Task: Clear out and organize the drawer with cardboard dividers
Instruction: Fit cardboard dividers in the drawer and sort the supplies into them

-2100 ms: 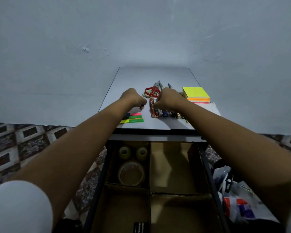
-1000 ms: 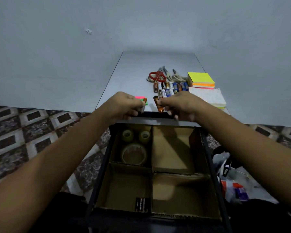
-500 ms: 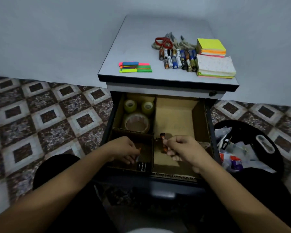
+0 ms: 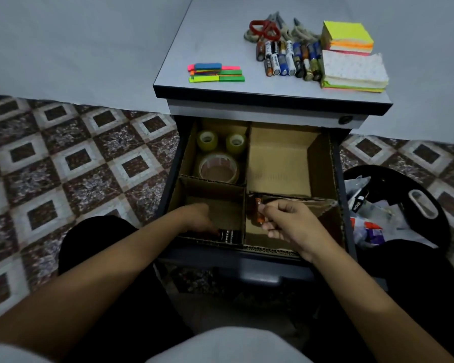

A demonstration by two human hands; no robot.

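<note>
Orange cylindrical battery (image 4: 257,210) stands nearly upright, pinched between the thumb and curled fingers of the right hand (image 4: 286,224). It is held over the near-right compartment of the open dark-framed drawer (image 4: 337,163), just beside the centre partition of the brown cardboard dividers (image 4: 215,183).

The left hand (image 4: 197,218) reaches down into the drawer's near-left compartment, next to a small cluster of dark batteries (image 4: 230,235) lying against the front wall. Its fingertips are hidden, so I cannot tell whether it grips one or only touches them.

The drawer's far-left compartment holds two small yellowish tape rolls (image 4: 207,140) and one large clear tape roll (image 4: 218,167).

Behind and above the drawer, the grey cabinet surface (image 4: 220,35) carries a row of assorted batteries (image 4: 288,58) and red-handled scissors (image 4: 262,28). A yellow sticky-note block (image 4: 346,35) and a strip of coloured page flags (image 4: 215,73) lie there too.

The step in hand looks like sorting batteries into a drawer compartment, and it seems to be early, since most are not yet in the drawer. The next move probably calls for carrying the orange battery over the centre partition. There it should be laid flat alongside the dark ones once the left hand gives room.
</note>
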